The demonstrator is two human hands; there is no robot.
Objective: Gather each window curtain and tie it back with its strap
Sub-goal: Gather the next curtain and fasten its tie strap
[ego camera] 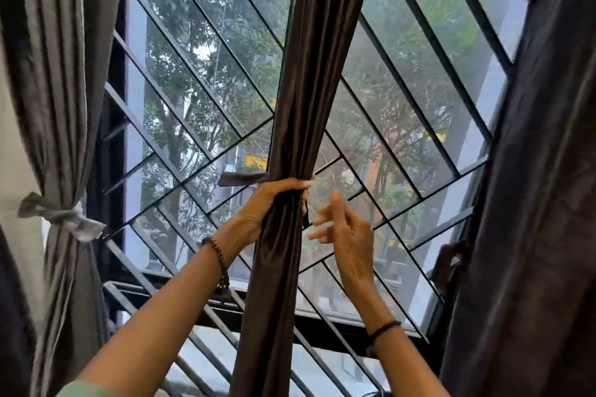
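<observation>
A dark brown satin curtain (309,74) hangs gathered into a narrow column in the middle of the window. My left hand (274,200) grips it, fingers wrapped round the bunched cloth. One end of its brown strap (242,178) sticks out to the left just above that hand. My right hand (342,229) hovers just right of the curtain, fingers spread and holding nothing. On the left, a grey curtain (61,90) is bunched with a grey strap (64,217) knotted around it.
Behind the curtains is a window with a black metal grille (200,80) of slanted bars and a mesh screen. A dark, loose curtain (532,187) fills the right side. Trees and buildings show outside.
</observation>
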